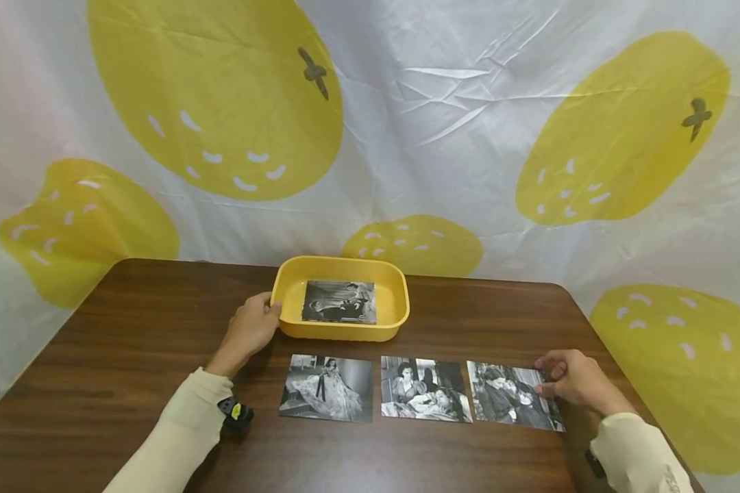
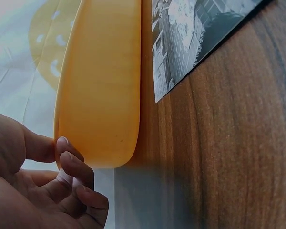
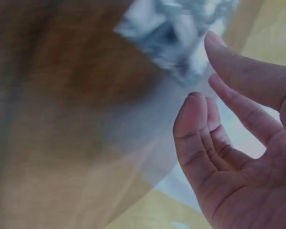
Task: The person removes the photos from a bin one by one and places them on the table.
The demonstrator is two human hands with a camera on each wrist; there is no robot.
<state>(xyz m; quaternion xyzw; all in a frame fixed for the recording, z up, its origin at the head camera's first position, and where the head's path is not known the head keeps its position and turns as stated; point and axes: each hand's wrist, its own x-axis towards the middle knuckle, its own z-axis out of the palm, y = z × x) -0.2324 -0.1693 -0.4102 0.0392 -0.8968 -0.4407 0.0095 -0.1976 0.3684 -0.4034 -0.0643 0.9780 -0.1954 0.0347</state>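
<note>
My left hand (image 1: 254, 326) pinches the left rim of a yellow plastic tray (image 1: 339, 331), thumb on one side of the wall and curled fingers on the other. Inside the tray lies a black-and-white photo (image 1: 339, 302). In front of it, three more lie in a row: a left photo (image 1: 329, 389) of a figure in a wide gown, a middle photo (image 1: 426, 389), and a right photo (image 1: 512, 396), slightly slanted. At the right photo's right edge is my right hand (image 1: 576, 380), thumb and fingers apart over it; in the right wrist view no grip shows.
A dark wood-grain table (image 1: 160, 342) carries everything. Behind it hangs a white cloth (image 1: 432, 157) printed with yellow fruit, reaching the table's back edge and right side. Each wrist wears a black device, as on the left wrist (image 1: 237, 413).
</note>
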